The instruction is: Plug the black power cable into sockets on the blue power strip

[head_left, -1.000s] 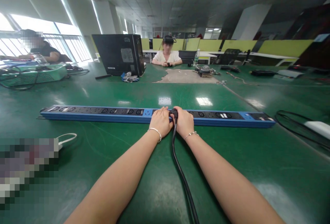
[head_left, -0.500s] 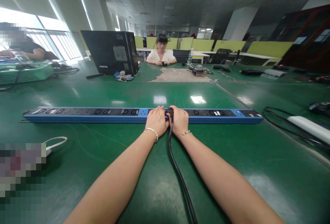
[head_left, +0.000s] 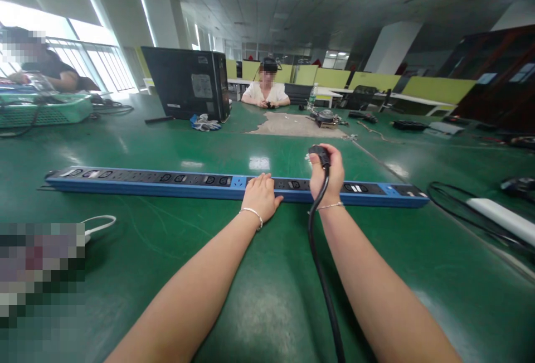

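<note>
A long blue power strip (head_left: 200,189) with black and blue sockets lies across the green table. My left hand (head_left: 262,195) rests on its middle, fingers over the top and thumb at the near side. Raised above the strip, right of centre, my right hand (head_left: 329,170) is closed round a black plug (head_left: 320,155), whose metal pins point to the left. From the plug a thick black cable (head_left: 315,251) runs down towards the front edge of the view.
A black computer case (head_left: 188,84) and gloves (head_left: 204,122) stand beyond the strip. One person (head_left: 267,92) sits opposite, another at far left behind a green basket (head_left: 54,112). A white bar (head_left: 501,218) and cables lie at right.
My right hand has lifted the plug off the strip and moved up and right with it. My left hand has stayed on the strip. The strip has tilted slightly in view.
</note>
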`<state>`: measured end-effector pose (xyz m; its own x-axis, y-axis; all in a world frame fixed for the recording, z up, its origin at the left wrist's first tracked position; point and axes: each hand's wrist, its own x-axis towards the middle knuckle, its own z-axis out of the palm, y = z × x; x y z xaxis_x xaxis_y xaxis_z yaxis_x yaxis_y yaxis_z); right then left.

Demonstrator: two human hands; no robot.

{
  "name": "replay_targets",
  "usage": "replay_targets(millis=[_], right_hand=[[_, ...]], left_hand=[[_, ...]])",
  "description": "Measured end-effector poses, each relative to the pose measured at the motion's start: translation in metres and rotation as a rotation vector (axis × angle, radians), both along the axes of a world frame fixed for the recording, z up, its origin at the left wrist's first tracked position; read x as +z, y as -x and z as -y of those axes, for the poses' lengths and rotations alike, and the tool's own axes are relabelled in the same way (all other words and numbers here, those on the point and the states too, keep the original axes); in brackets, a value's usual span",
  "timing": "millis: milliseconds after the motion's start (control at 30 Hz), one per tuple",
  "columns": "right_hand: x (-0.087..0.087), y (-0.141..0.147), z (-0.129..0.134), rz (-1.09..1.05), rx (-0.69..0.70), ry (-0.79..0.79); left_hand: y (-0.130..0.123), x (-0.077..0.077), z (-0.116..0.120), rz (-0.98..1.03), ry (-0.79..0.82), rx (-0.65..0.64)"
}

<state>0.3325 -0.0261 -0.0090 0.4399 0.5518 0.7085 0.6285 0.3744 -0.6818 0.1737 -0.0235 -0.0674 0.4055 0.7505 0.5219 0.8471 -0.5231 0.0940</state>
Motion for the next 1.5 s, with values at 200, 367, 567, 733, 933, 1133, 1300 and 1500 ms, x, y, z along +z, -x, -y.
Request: replay_targets(millis=[200, 367, 567, 733, 933, 1133, 1300, 1500], right_hand=[[-0.019, -0.093, 0.017, -0.096, -0.041, 0.15], [-0.042, -0.121, 0.027, 0.027, -0.036, 0.317], [-0.05, -0.122, 0.023, 0.146, -0.029, 0.33], [-0.057, -0.127, 0.019, 0.268, 0.065, 0.315], [-0.057, -0.126, 0.02, 0.391, 0.071, 0.341], [-0.053, -0.123, 0.031, 0.476, 0.048, 0.424], [-0.038, -0.137, 0.038, 0.445, 0.169, 0.619], [0.008, -0.14, 0.038, 0.353, -0.082, 0.842]], left_hand=[[0.001, 0.0, -0.001, -0.015, 0.012, -0.001], [0.002, 0.0, -0.002, -0.014, 0.006, -0.003], [0.003, 0.002, -0.002, -0.025, 0.002, -0.008], [0.003, 0.003, -0.001, -0.025, -0.003, -0.003], [0.003, 0.002, -0.001, -0.018, 0.008, -0.009], [0.003, 0.002, 0.0, -0.013, 0.019, -0.012], [0.002, 0.003, 0.001, -0.004, 0.021, -0.013], [0.002, 0.003, 0.001, 0.019, 0.031, -0.017]])
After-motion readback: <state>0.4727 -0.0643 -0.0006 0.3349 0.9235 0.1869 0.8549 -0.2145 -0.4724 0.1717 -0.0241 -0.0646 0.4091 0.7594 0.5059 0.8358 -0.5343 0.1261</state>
